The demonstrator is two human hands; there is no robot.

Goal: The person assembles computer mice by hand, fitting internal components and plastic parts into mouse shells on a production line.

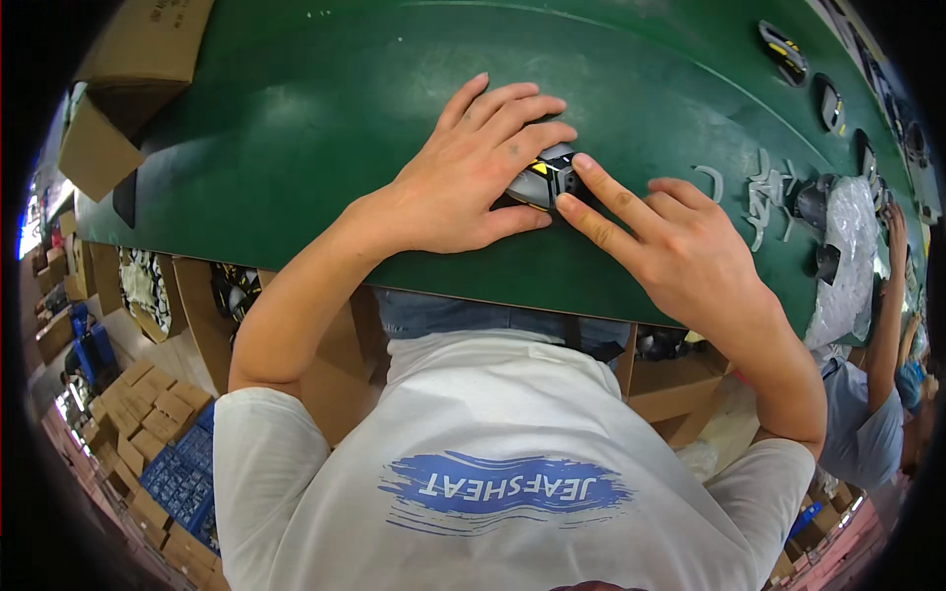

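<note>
A small rounded plastic shell in grey, black and yellow, mouse-like in shape, lies on the green table in front of me. My left hand covers its left part from above, the thumb along the near side and the fingers over the far side. Two fingertips of my right hand press apart on the shell's right end, while its other fingers curl back. The shell's left part and underside are hidden.
Loose pale grey curved strips lie to the right, beside a clear plastic bag. Similar shells rest at the far right. A cardboard box stands at the far left. Another person's hand reaches in at the right.
</note>
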